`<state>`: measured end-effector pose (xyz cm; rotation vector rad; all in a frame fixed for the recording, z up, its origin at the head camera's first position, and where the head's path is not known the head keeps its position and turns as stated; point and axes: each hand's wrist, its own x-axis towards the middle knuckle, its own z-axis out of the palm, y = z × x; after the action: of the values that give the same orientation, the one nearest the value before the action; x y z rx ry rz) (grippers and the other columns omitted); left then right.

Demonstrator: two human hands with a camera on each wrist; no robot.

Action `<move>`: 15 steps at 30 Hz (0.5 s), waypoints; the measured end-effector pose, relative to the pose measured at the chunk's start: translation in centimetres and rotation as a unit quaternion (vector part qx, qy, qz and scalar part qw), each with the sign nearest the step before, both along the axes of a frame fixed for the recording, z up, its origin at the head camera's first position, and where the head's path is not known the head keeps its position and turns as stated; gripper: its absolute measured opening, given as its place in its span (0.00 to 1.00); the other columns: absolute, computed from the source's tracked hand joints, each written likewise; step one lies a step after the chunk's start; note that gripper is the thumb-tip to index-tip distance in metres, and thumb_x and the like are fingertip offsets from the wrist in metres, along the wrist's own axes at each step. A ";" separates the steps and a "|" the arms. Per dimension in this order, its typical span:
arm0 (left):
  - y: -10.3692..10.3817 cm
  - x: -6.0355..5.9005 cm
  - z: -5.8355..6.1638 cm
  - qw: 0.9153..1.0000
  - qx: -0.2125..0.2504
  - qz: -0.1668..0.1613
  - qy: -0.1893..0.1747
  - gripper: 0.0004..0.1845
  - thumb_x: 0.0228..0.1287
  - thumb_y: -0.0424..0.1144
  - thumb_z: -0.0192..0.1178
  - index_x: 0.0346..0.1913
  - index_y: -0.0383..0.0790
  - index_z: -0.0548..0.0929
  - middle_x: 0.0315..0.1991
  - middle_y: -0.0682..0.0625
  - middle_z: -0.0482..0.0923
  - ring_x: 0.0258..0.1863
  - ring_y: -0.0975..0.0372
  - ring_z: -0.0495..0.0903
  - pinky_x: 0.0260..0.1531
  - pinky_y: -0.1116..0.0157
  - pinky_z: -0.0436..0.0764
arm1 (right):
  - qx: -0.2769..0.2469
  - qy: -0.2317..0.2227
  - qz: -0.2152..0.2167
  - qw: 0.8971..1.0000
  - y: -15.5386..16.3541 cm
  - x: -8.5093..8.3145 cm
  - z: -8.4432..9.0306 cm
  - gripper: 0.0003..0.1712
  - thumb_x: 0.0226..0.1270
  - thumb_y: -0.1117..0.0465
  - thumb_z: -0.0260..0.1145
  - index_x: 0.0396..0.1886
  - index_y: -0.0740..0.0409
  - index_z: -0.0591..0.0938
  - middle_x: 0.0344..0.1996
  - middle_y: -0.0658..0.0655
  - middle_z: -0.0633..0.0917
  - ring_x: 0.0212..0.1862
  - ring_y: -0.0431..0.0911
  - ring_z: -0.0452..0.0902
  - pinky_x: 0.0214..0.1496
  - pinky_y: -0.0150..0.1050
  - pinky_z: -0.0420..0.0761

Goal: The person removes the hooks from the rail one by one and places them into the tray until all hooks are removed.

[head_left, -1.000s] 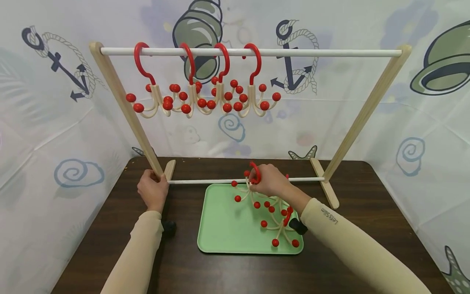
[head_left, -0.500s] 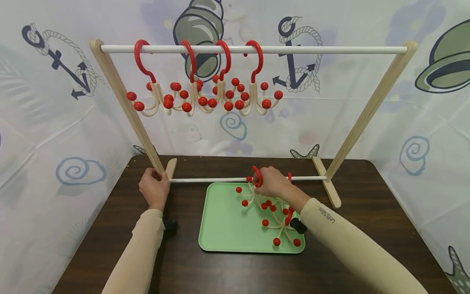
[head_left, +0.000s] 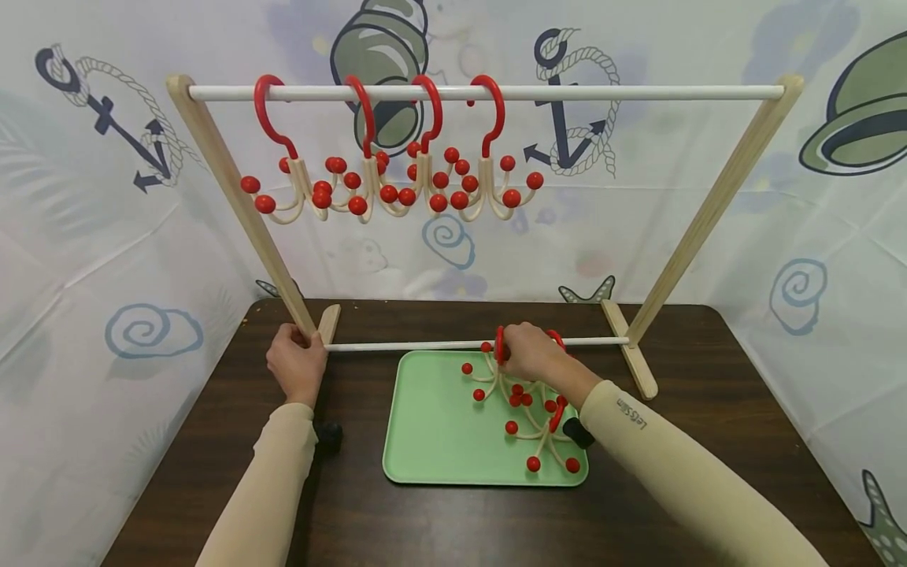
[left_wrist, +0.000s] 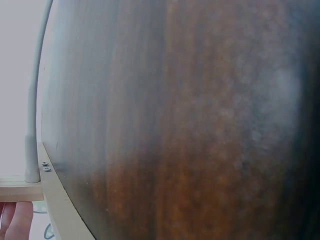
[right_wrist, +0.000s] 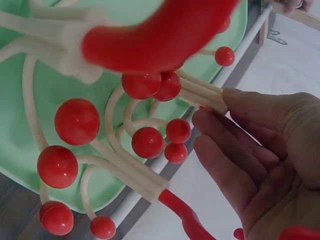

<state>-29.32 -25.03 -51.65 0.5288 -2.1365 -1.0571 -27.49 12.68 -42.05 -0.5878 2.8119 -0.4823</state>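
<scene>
Fingers [head_left: 520, 346] pinch hook [head_left: 499, 345]; more hooks [head_left: 542, 433] crowd tray [head_left: 432, 441].

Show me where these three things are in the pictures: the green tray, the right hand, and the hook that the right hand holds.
green tray [head_left: 432, 433], head view, bare floor of the tray.
right hand [head_left: 527, 354], head view, back of the hand.
hook [head_left: 499, 343], head view, its red curved top.

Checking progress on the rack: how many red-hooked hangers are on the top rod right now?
4. The hangers' red hooks sit side by side on the top rod, left of its middle. None looks hidden.
</scene>
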 end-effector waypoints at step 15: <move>-0.1 -0.2 -0.3 1.000 -0.005 0.000 0.010 0.09 0.61 0.35 0.64 0.40 0.31 0.81 0.32 0.37 0.81 0.33 0.45 0.79 0.42 0.48 0.74 | 0.018 -0.031 0.011 0.999 0.4 0.2 0.5 0.05 0.59 0.62 0.73 0.27 0.55 0.83 0.24 0.49 0.82 0.26 0.43 0.77 0.31 0.38 0.79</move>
<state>-29.57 -25.16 -51.95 0.5125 -2.1238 -1.0472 -27.29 13.08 -41.52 -0.5859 2.7468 -0.4371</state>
